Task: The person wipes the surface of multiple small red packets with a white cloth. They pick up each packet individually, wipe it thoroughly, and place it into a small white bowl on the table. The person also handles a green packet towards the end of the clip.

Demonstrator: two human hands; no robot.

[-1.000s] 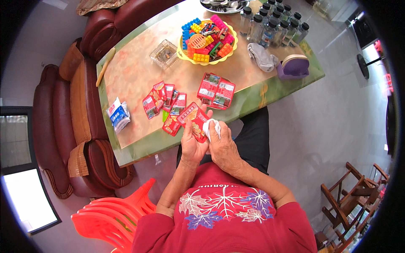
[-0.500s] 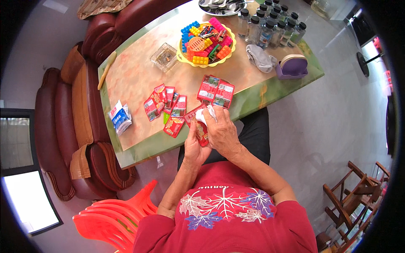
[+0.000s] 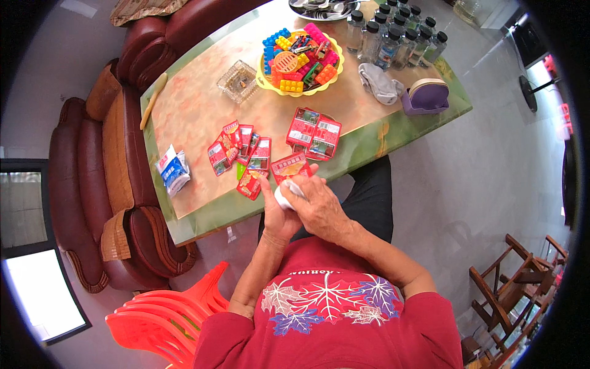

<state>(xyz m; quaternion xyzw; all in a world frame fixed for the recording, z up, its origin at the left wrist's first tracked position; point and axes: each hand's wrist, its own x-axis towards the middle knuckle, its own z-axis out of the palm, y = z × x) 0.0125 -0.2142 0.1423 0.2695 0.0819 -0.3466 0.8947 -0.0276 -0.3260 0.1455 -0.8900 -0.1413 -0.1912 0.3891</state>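
Observation:
At the table's near edge my left hand (image 3: 278, 215) grips a flat red packet (image 3: 290, 166), its thumb on the left and a fingertip showing past the right side. My right hand (image 3: 322, 212) is closed round a crumpled white tissue (image 3: 289, 194), pressed on the packet's lower part, which the tissue and fingers hide. Left of my hands lies a loose group of overlapping red packets (image 3: 259, 154), with a bit of green among them. Beyond my right hand, more red packets (image 3: 324, 138) lie in a small stack.
A yellow basket (image 3: 332, 79) of toy bricks and a glass ashtray (image 3: 238, 81) stand farther back. Several clear bottles (image 3: 388, 49), a grey cloth (image 3: 381, 85) and a purple holder (image 3: 427, 98) are at right. A blue-white packet (image 3: 174, 172) lies at left.
My right hand has moved the tissue down and slightly left over the packet, whose upper part now shows. My left hand has turned more open-palmed beneath it.

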